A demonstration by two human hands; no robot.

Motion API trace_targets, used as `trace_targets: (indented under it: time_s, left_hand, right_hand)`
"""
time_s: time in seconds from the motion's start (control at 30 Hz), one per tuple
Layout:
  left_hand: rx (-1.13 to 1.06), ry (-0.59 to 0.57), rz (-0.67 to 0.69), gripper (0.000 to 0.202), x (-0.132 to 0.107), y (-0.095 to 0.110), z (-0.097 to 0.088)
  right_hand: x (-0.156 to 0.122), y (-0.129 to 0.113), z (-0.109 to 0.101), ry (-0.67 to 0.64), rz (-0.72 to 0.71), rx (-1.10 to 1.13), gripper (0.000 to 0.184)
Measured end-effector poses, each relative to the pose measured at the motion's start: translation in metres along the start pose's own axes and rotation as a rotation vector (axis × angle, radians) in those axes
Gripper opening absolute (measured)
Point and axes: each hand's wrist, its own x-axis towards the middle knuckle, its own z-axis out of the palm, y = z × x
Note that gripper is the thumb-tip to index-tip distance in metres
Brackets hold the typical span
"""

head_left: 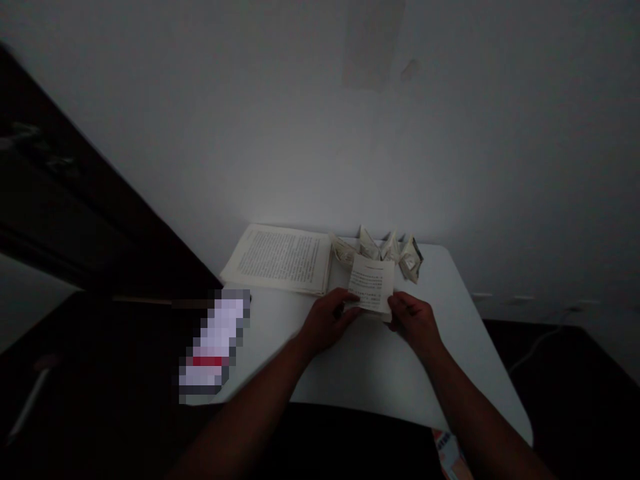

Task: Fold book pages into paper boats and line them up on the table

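Between my two hands is a folded sheet of printed paper, roughly square, held above the white table. My left hand pinches its lower left side between thumb and fingers. At the lower right edge, my right hand grips the same sheet with its fingertips. Just beyond the sheet stand several folded paper shapes in a row, among them a pointed one and a darker-edged one at the right end. A stack of printed pages lies flat to the left.
The white table has rounded corners and stands against a grey wall. A blurred-out, phone-like bright object is at its left edge. A dark door or frame rises on the left. A cable runs at the right.
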Motion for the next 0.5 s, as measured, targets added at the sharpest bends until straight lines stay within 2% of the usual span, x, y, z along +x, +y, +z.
trace_targets:
  time_s: [0.1, 0.2, 0.4, 0.5]
  left_hand:
    - [0.01, 0.018, 0.016, 0.019, 0.0003, -0.0003, -0.0008]
    - [-0.048, 0.018, -0.001, 0.022, -0.001, 0.0004, -0.0015]
    - [-0.104, 0.076, -0.079, 0.016, -0.0049, 0.0008, -0.0035]
    - [-0.083, 0.1, -0.082, 0.023, -0.0047, -0.0011, -0.0031]
  right_hand:
    - [0.0, -0.0021, 0.0, -0.015, -0.051, 0.014, 0.037]
    - [-0.0009, -0.0061, 0.0003, 0.016, -0.037, -0.006, 0.04]
    - [-0.002, -0.0079, 0.0028, 0.058, -0.017, 0.003, 0.034]
    - [-0.0015, -0.0041, 0.0026, 0.063, -0.031, 0.028, 0.031]
